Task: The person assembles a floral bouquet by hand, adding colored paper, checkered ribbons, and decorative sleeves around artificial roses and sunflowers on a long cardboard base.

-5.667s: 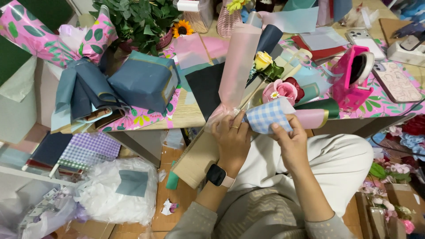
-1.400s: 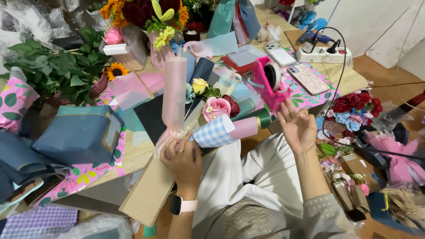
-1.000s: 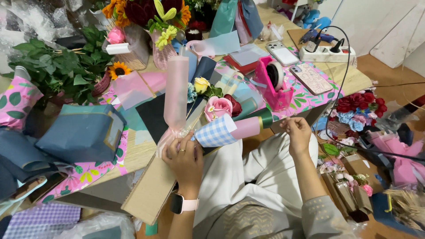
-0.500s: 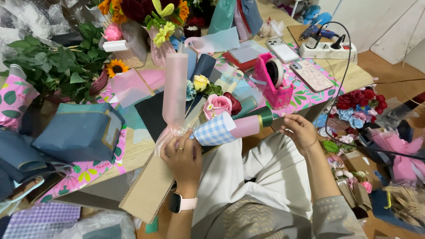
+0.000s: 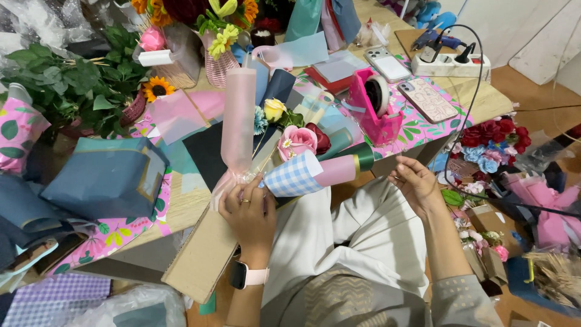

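Right hand now back from dispenser, fingers pinched; left hand gripping bouquet.

Left hand clenched, right hand raised, fingers pinched.

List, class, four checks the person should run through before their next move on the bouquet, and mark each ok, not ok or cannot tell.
1. Left hand grips the bouquet at its gathered base: ok.
2. Checked wrap sits folded round the front of the stems: ok.
3. Right hand holds a piece of tape: cannot tell, too small to see.
4. Tape dispenser stands within reach on the table: ok.
5. Pink sleeve stands upright above the left hand: ok.
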